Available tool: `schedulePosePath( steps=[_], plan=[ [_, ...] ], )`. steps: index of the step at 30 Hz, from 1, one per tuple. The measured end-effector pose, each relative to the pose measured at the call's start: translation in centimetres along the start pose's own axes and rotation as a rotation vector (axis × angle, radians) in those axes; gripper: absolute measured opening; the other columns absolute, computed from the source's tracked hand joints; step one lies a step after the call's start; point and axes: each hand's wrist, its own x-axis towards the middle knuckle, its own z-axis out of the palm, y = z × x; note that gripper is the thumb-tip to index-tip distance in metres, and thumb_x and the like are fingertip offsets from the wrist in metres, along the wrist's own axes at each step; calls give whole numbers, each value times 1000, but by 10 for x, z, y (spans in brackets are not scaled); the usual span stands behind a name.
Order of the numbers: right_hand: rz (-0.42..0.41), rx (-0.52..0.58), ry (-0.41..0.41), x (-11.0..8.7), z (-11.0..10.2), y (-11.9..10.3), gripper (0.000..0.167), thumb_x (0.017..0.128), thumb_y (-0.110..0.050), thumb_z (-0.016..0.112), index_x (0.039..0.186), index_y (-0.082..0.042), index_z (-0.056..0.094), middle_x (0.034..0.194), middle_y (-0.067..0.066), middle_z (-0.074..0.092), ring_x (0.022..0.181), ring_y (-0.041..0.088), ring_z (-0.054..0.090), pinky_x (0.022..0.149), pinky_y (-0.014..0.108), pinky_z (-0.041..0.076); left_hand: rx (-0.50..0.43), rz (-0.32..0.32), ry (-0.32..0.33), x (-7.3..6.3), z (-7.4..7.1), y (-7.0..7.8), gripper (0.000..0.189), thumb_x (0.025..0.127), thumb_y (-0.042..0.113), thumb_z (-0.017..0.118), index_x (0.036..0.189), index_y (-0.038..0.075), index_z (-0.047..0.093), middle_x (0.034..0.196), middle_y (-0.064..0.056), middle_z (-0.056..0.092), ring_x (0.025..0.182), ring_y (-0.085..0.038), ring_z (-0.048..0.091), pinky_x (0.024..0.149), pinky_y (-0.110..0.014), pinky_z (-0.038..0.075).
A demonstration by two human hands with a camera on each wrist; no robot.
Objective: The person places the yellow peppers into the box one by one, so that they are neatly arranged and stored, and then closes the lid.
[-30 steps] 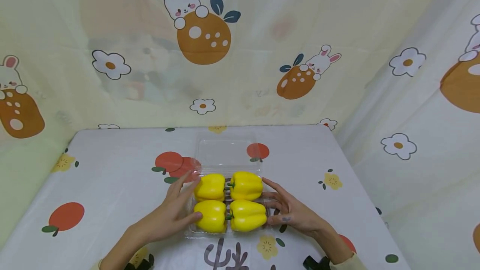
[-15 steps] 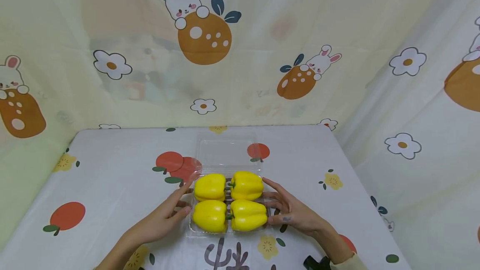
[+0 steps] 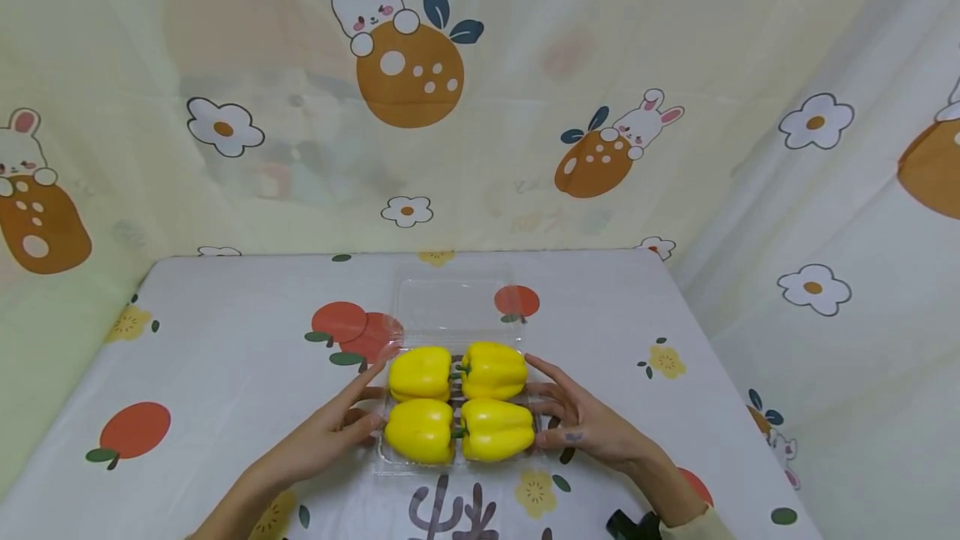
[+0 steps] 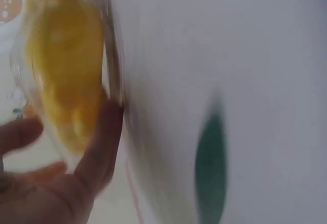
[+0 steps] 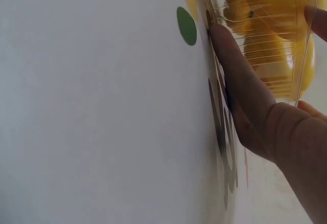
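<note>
Several yellow bell peppers (image 3: 497, 430) lie in two rows in a clear plastic clamshell container (image 3: 408, 467), stems facing inward. Its transparent lid (image 3: 450, 307) is folded back on the far side. My left hand (image 3: 330, 432) holds the container's left side, thumb near the front pepper and index finger reaching toward the back corner. The right side is held by my right hand (image 3: 581, 427), its index finger at the back pepper and thumb at the front one. In the right wrist view, a finger (image 5: 237, 63) runs low along the ribbed wall, close to the tabletop.
A white cloth printed with fruit and flowers covers the table (image 3: 240, 340). Behind it hangs a pale curtain (image 3: 495, 215) with rabbit prints, and another stretch of curtain borders the right side. A black strap piece (image 3: 633, 526) shows at the right wrist.
My left thumb has come off the front left pepper and moved left to the container's side. The right hand and container have stayed nearly still.
</note>
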Motion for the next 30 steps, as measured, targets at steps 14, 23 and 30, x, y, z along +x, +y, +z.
schedulePosePath(
  steps=[14,23,30],
  plan=[
    [3,-5,3,1,-1,1,107,93,-4,76,170,-39,11,169,26,28,140,27,57,103,38,62,-223,-122,27,3,4,3,84,102,25,70,169,42,21,168,-30,31,138,-43,55,98,-49,64],
    [-1,-10,6,0,0,0,107,93,-4,76,170,-38,11,168,26,29,139,27,58,101,37,62,-255,-173,69,4,7,4,86,100,24,74,167,44,24,165,-29,35,135,-39,57,94,-48,65],
    [-5,-3,7,1,1,0,107,92,-3,76,170,-37,11,168,26,29,139,27,58,101,36,62,-250,-192,90,3,8,8,86,99,22,74,167,42,26,164,-29,37,130,-36,59,91,-45,66]
  ],
)
